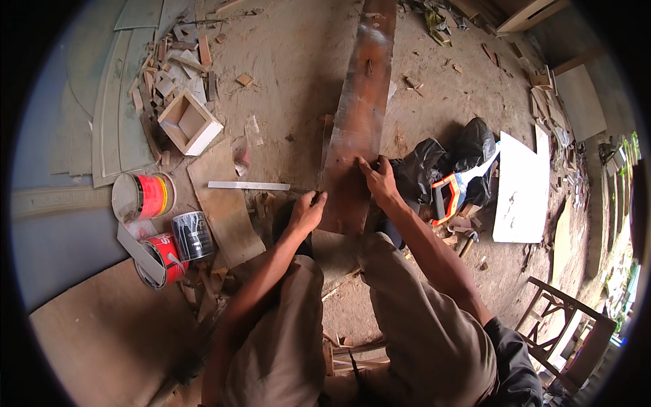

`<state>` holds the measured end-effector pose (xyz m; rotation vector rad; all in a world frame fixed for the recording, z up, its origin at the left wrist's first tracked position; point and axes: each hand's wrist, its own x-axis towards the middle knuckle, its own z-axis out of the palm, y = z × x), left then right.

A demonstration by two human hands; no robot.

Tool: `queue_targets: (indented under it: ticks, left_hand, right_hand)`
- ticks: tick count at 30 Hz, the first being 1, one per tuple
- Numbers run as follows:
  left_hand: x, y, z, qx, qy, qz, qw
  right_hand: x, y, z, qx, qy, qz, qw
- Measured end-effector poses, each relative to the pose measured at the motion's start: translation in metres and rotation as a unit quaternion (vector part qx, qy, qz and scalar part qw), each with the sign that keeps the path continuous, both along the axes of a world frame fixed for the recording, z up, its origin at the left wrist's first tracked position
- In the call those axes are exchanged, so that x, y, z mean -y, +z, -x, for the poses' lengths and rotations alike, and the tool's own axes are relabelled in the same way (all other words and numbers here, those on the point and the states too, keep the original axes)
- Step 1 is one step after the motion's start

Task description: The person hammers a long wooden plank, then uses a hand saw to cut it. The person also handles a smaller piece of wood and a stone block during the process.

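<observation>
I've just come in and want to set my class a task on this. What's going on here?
A seated person has a long, reddish-brown board stretching away between their legs. The right hand touches its upper face near the right edge. The left hand is curled near its left edge; whether it grips anything is unclear. A white strip lies to the left, near some containers. An orange-handled saw sits to the right by black plastic, in neither hand.

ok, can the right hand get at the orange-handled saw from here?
Probably yes: the saw lies to the right of the right hand, its handle uncovered. The hand must leave the board and skirt the black plastic.
</observation>
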<state>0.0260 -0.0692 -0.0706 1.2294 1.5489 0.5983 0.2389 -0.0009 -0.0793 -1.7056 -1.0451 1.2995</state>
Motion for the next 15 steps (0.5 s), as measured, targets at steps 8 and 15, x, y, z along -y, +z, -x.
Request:
queue_targets:
  ticks: [8, 15]
  left_hand:
    - [-0.034, 0.037, -0.008, -0.015, 0.041, -0.005, 0.999]
    - [-0.021, -0.002, 0.0, -0.033, 0.049, -0.091, 0.994]
  right_hand:
    - [-0.034, -0.003, 0.001, 0.028, -0.023, -0.134, 0.99]
    - [0.002, 0.019, -0.021, 0.193, 0.009, -0.158, 0.968]
